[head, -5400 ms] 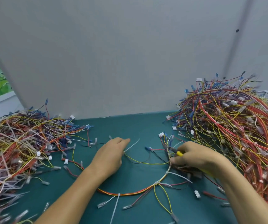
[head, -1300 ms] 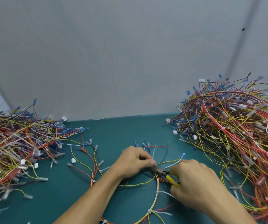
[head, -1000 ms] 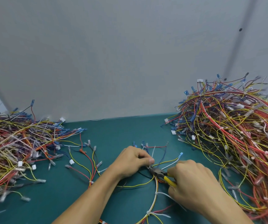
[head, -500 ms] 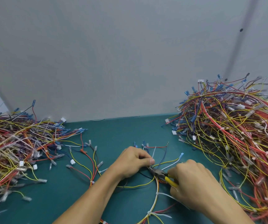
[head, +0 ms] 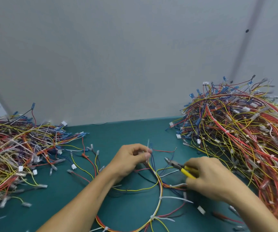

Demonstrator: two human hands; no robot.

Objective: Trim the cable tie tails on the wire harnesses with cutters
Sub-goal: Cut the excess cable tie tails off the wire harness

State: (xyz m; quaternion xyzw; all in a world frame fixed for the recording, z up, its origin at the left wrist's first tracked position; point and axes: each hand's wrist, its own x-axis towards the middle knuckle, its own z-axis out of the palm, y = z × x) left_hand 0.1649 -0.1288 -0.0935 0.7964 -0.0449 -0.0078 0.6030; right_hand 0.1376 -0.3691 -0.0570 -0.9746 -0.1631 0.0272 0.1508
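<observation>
Cable tie tail (head: pixel 148 143) upright, pinched by left hand (head: pixel 128 159) | wire harness (head: pixel 159 186) looped on green table (head: pixel 118 134) between both hands | right hand (head: pixel 208 178) curled round yellow-handled cutters (head: pixel 180 167), tips near tail, apart.

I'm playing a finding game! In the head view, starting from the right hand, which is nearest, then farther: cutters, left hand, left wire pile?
1. Cutters: held in the right hand.
2. Left hand: to the left, pinching the harness.
3. Left wire pile: far off at the left edge.
</observation>
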